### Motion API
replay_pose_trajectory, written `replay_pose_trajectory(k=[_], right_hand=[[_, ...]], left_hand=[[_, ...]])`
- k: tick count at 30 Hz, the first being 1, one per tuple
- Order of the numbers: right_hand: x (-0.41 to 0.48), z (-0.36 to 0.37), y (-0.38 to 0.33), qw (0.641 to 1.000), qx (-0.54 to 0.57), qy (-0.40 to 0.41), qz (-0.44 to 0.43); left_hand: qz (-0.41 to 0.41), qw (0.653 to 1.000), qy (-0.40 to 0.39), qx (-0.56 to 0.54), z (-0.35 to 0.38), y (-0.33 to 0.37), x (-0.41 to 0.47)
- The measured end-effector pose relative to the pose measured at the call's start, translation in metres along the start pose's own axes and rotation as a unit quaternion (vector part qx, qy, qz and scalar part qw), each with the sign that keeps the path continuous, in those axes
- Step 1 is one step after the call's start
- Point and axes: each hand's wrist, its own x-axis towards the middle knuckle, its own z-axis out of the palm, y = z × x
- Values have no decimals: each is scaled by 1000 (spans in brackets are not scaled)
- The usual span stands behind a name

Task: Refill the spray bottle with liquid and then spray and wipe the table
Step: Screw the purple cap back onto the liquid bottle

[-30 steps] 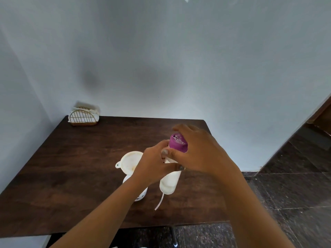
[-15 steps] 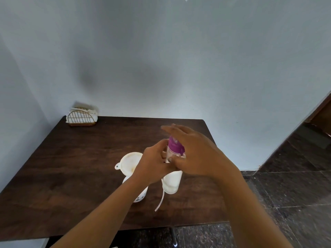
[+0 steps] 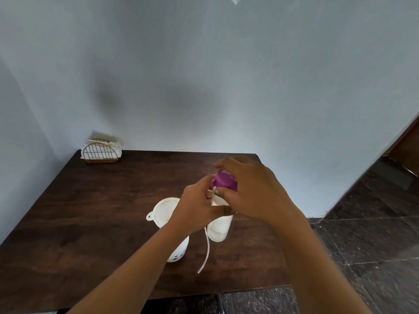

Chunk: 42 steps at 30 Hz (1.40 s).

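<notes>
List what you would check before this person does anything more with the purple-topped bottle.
1. Grip: the left hand holds the spray bottle and the right hand curls round its purple top, above the table: ok.
2. Top loosened or off: cannot tell; the hands hide the joint.
3. Liquid inside the bottle: cannot tell.
4. Funnel sits upright in the white container on the table: ok.
5. Thin white tube beside the bottle, hanging or lying: cannot tell.
6. Napkin holder stands apart at the far corner: ok.

White spray bottle [image 3: 219, 230] tilted; purple head [image 3: 223, 180], tube [image 3: 206, 250] dangling.
</notes>
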Motion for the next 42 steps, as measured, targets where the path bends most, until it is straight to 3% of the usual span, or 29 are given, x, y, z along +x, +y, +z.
replay_pose_trajectory(k=[3, 7, 13, 25, 30, 42], right_hand=[[5, -2, -3, 998, -30, 21, 45], [10, -1, -12, 999, 47, -5, 0], [32, 0, -27, 999, 25, 7, 33], [83, 30, -72, 994, 39, 89, 58], [105, 31, -74, 993, 14, 114, 37], [166, 60, -38, 995, 76, 64, 14]], left_hand=[[22, 1000, 10, 7, -5, 2, 3], [44, 999, 15, -10, -16, 2, 8], [57, 997, 22, -43, -34, -10, 19], [115, 991, 63, -14, -101, -29, 48], [113, 992, 43, -27, -119, -28, 69], [31, 997, 63, 16, -125, -71, 116]])
